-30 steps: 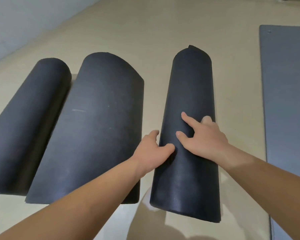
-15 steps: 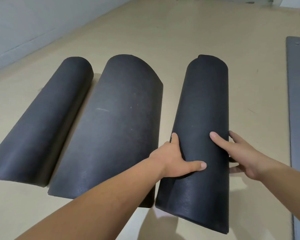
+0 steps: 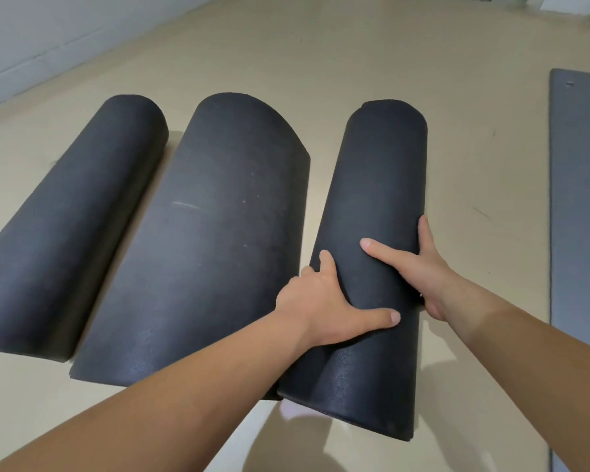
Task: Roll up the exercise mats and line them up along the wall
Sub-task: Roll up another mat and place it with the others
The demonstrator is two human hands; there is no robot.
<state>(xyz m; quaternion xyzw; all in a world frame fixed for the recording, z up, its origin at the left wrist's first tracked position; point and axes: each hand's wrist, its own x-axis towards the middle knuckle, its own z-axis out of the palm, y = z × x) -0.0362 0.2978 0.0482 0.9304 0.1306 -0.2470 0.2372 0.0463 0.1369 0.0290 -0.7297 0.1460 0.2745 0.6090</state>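
1. The right roll [image 3: 372, 199] lies on the floor [image 3: 355, 56] with its long axis running near to far. It sits just right of the middle roll [image 3: 201, 250]. Their near ends meet or overlap; I cannot tell which. The left roll [image 3: 72, 216] is further left, toward the wall [image 3: 48, 35].
2. The left hand [image 3: 321, 301] has its thumb spread across the roll's crown. Its fingers curl down the left flank, next to the middle roll. It grips.
3. The right hand [image 3: 419, 270] clasps the right flank, with one digit across the top and one along the side. The rest are tucked under, out of sight.
4. Handling: the roll looks like matte foam, soft, grippy and probably light. A shallow crease shows below the left hand. It is likely springy, since the middle roll sits slack and wide.
5. Hold: take both flanks near mid-length and keep squeezing inward. Pin the loose edge under a palm or against the floor. Where that edge lies is hidden.
6. The flat mat [image 3: 579, 199] at the right edge is not yet rolled.
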